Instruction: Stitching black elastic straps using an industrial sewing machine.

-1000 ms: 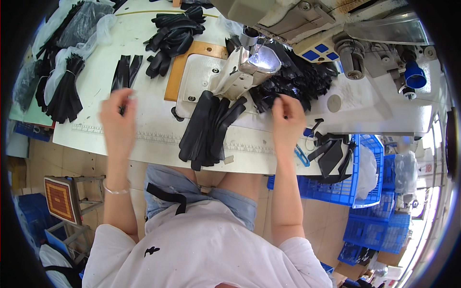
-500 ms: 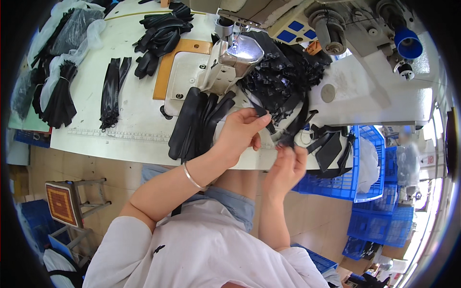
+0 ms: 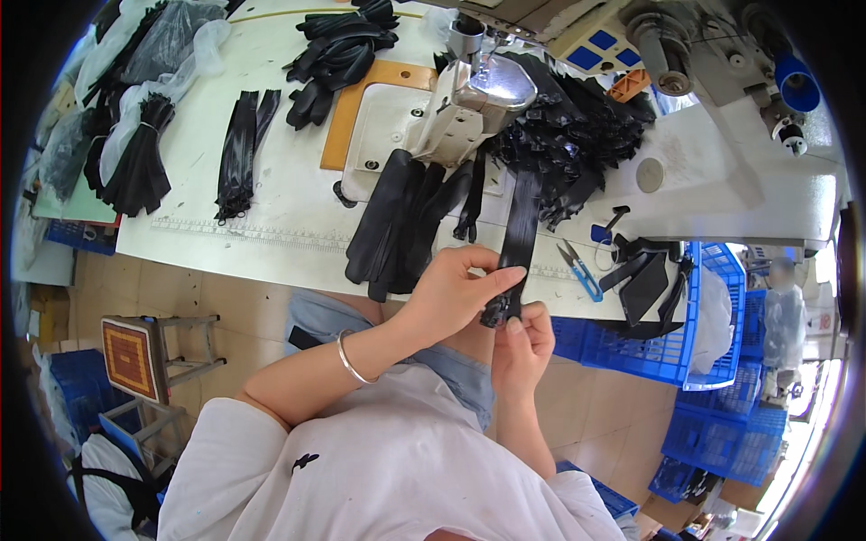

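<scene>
The person's left hand [image 3: 465,287] gripped a black strip [image 3: 520,221] near its lower end, thumb on top, while the right hand [image 3: 523,347] pinched the end itself between thumb and fingers. The strip ran from the front edge of the white surface [image 3: 298,189] up toward a heap of black pieces [image 3: 586,131] beside the sewing machine [image 3: 474,108]. Flat black pieces [image 3: 392,221] lay to the strip's left; blue-handled snips [image 3: 586,278] lay to its right, near a blue crate [image 3: 695,311].
</scene>
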The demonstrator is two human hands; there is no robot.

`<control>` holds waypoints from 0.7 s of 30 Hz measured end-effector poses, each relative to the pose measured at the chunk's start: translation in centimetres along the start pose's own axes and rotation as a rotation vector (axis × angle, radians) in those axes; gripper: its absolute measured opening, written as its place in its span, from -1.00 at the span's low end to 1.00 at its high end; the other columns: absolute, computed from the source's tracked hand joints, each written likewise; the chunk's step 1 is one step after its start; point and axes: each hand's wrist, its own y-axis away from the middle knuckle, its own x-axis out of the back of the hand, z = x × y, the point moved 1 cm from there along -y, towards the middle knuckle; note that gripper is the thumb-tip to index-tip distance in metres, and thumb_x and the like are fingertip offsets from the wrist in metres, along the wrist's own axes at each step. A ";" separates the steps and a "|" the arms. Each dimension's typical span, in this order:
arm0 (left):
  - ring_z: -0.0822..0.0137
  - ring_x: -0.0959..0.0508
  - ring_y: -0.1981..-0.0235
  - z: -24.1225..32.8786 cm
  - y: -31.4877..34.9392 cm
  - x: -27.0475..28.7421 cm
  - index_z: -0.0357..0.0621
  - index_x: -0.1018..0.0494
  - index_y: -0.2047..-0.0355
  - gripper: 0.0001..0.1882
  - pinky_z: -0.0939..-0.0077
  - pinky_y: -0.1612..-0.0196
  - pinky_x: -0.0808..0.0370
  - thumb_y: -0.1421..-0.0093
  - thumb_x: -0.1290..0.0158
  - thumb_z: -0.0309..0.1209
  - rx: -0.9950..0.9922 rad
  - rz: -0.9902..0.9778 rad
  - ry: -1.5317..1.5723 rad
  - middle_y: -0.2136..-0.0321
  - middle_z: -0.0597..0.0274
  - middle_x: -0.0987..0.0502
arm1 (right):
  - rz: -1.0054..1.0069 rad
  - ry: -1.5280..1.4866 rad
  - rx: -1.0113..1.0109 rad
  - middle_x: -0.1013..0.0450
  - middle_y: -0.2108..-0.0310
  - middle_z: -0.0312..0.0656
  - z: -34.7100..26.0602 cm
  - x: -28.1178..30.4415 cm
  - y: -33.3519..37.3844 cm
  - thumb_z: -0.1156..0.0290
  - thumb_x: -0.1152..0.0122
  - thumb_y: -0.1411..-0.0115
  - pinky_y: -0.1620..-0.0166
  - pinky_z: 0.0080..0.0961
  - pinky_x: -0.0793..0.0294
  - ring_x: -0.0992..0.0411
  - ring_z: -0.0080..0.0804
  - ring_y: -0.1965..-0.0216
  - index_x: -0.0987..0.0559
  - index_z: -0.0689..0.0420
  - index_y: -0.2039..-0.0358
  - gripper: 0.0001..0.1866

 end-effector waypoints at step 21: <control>0.49 -0.39 0.71 -2.1 4.5 9.2 -0.27 -0.45 0.33 -0.81 0.60 0.64 -0.29 -0.13 -0.17 -0.42 0.072 0.057 -0.197 0.63 0.31 -0.43 | -0.518 0.642 -0.180 -0.40 0.55 -0.25 -1.8 -5.6 -1.3 0.56 -0.26 -0.02 0.45 -0.65 -0.34 -0.38 -0.55 0.54 -0.64 0.20 0.45 -0.95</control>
